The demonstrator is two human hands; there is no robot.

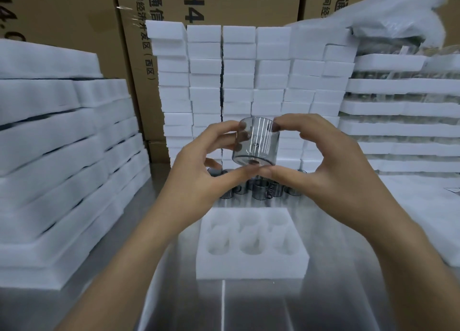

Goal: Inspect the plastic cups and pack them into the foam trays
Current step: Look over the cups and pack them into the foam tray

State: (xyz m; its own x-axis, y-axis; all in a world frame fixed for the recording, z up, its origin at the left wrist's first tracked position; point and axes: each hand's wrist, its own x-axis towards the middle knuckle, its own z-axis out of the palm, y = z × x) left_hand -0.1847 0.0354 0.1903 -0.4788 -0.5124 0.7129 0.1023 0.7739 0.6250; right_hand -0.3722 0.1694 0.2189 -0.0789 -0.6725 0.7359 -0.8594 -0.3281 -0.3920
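I hold a clear grey-tinted plastic cup (pixel 257 141) up in front of me with both hands. My left hand (pixel 206 163) pinches its left side, fingers on the wall and thumb under the base. My right hand (pixel 323 161) pinches the right rim with a finger, its thumb meeting the base from below. Several more grey cups (pixel 258 190) stand on the table behind my hands, partly hidden. Below, a white foam tray (pixel 251 263) with six round pockets lies on the metal table; its pockets look empty.
A wall of stacked white foam blocks (pixel 239 81) rises behind the cups. Flat foam sheets (pixel 49 156) pile up at the left. At the right stand stacked foam trays (pixel 398 121) with clear cups between layers. Cardboard boxes (pixel 139 56) fill the background.
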